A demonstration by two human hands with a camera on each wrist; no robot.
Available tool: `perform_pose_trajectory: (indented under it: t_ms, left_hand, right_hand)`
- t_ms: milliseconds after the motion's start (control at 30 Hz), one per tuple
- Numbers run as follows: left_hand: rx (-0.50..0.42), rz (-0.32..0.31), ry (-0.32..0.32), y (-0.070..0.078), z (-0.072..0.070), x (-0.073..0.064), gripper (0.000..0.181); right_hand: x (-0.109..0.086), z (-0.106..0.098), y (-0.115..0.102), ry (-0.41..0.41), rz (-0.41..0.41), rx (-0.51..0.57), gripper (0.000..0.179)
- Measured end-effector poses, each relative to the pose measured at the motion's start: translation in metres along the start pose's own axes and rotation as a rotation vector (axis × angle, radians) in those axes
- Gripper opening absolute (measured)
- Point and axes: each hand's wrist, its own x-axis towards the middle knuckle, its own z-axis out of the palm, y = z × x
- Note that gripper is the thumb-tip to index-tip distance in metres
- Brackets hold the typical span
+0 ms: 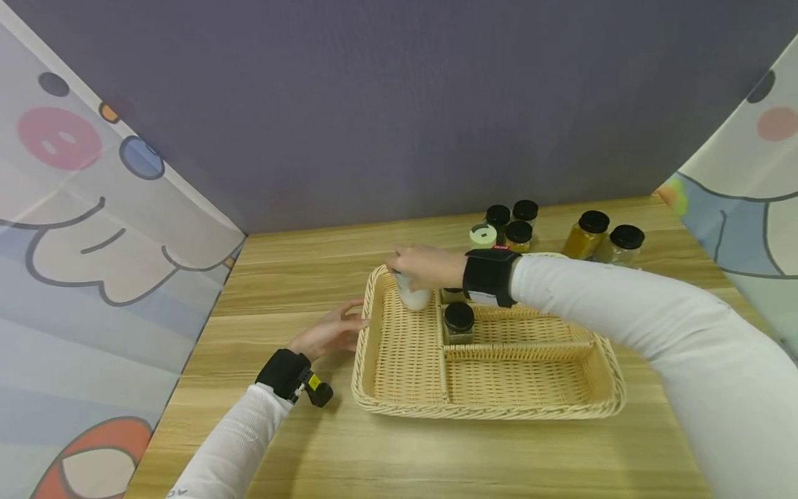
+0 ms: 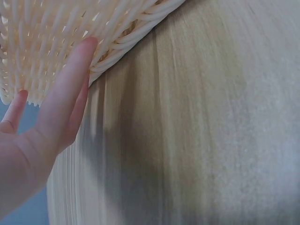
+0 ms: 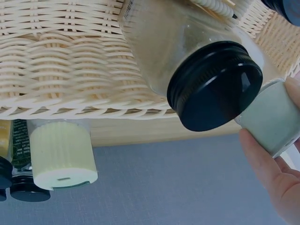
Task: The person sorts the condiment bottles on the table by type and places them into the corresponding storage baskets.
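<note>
A woven basket (image 1: 489,414) with dividers lies on the table. My right hand (image 1: 427,267) grips a white jar (image 1: 414,298) from above, over the basket's left compartment; in the right wrist view its pale green lid (image 3: 273,115) is between thumb and fingers. Along the basket's left outer wall, the fairly straight fingers of my left hand (image 1: 332,331) rest against the weave (image 2: 51,51). Just right of the long divider stands a black-lidded jar (image 1: 459,324). Another black-lidded jar behind it is mostly hidden by my right wrist.
Behind the basket stand a jar with a pale green lid (image 1: 483,235) and several black-lidded jars (image 1: 519,235). Farther right are a jar of yellow contents (image 1: 586,234) and a clear jar (image 1: 623,244). A grey panel (image 1: 399,118) closes off the table's back edge.
</note>
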Motion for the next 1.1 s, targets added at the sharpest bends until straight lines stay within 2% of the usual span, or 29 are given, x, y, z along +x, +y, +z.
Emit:
perform_pose_trajectory:
  t_ms: [467, 1100]
  left_hand:
    - [-0.016, -0.015, 0.004, 0.0, 0.0, 0.001, 0.053]
    - [-0.002, 0.008, -0.004, 0.0, 0.0, 0.0, 0.054]
  right_hand:
    - [-0.002, 0.007, 0.001, -0.048, 0.045, 0.022, 0.041]
    - [-0.008, 0.015, 0.011, 0.009, 0.024, 0.086, 0.039]
